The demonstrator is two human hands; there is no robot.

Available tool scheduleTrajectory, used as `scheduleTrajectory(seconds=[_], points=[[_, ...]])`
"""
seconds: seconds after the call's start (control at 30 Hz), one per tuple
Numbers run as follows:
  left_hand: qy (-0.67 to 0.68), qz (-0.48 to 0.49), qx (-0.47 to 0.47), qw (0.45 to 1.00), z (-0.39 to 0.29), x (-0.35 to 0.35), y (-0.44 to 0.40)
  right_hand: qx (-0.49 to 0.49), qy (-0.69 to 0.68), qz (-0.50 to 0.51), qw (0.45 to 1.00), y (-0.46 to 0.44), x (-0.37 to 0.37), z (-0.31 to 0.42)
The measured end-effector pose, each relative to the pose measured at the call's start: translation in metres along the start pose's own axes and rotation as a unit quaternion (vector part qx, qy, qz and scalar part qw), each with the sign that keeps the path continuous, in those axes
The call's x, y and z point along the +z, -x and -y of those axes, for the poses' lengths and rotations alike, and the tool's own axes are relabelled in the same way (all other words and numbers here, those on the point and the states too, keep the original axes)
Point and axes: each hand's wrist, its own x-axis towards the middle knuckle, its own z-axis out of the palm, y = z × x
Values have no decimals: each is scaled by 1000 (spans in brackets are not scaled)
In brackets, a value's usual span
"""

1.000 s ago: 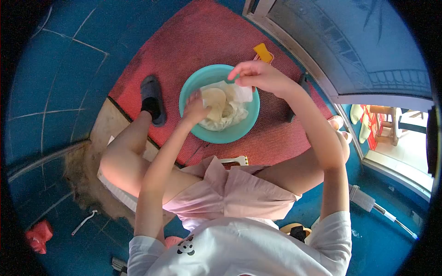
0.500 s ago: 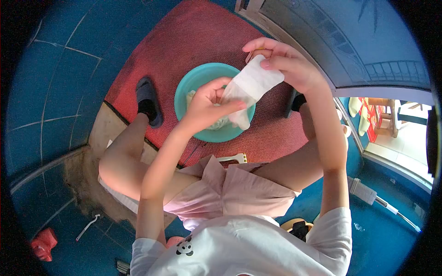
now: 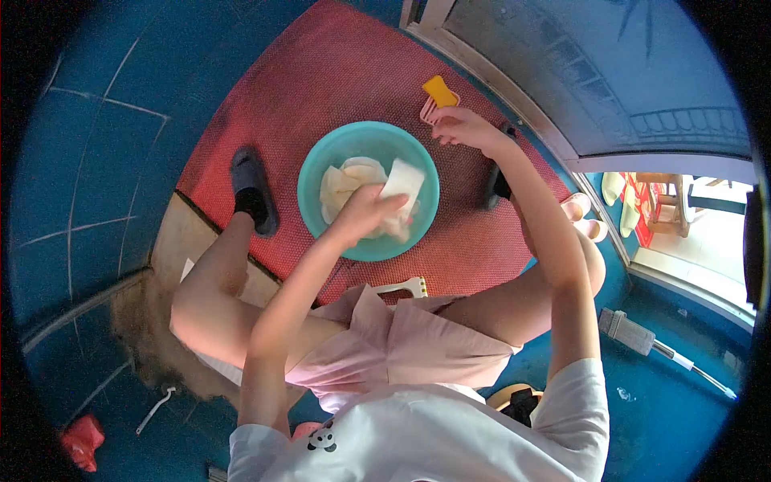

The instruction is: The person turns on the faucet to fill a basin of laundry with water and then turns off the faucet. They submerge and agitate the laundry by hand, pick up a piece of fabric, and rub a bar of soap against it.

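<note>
"Cloth (image 3: 404,180), white, pinched in a left hand (image 3: 369,212), thumb on top: a seated person (image 3: 426,434) works over a turquoise basin (image 3: 377,138) on a red mat (image 3: 265,104)."

"How far along?"

"Partway, in my judgement. One piece is up in the grip, while more pale fabric (image 3: 340,181) lies bunched in the basin. All the fabric I can see is in or above that basin, so nothing looks set aside as done."

"And the right hand (image 3: 456,128)?"

"Loosely curled, partly open, with nothing in it that I can make out. It hovers beside a pink rack (image 3: 427,108) bearing a yellow block (image 3: 438,91); whether the fingertips touch the rack, I cannot tell."

"What remains, then?"

"The bunched fabric, as I judge it, along with the held piece; how many pieces that makes, the folds do not show."
</note>
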Motion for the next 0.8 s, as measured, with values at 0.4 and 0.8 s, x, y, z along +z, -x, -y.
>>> scheduleTrajectory(seconds=[0.4,0.8], points=[[41,-164,-86,982,6,-23,55,105,207,-313,921,-129,-1,-179],[162,-210,-178,948,4,-37,30,188,317,-401,839,-228,-6,-148]])
